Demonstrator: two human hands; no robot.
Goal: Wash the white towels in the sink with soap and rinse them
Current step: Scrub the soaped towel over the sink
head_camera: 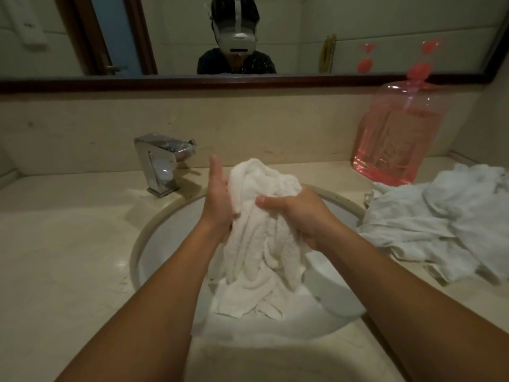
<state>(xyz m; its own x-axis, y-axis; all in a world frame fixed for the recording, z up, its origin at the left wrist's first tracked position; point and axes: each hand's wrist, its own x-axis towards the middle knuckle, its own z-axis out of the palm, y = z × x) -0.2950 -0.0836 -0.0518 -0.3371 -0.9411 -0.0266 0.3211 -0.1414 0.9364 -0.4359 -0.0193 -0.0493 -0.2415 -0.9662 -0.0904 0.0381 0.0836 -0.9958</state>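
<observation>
- The white towel is bunched upright between both hands above the sink; its lower folds trail down into the basin below the grip.
- The right hand grips the bunch from the right, fingers curled over the folds and thumb pointing toward the other hand.
- The left hand lies flat against the towel's left side, fingers straight and pointing up: pressing, not clutching.
- The step looks like scrubbing, cloth worked between the two palms. To do it well, I would anchor the bunch with the curled hand and slide the flat palm up and down against it.
- Keep the work low over the basin, so drips and the hanging tail stay inside the rim rather than on the counter.
- Turn the bunch now and then so inner folds meet the palm too.
- The faucet, beyond the flat hand, shows no stream; rinsing seems yet to come.
- The pink soap bottle stands beyond the gripping hand; a pile of white towels lies just outside it, apparently waiting.
</observation>
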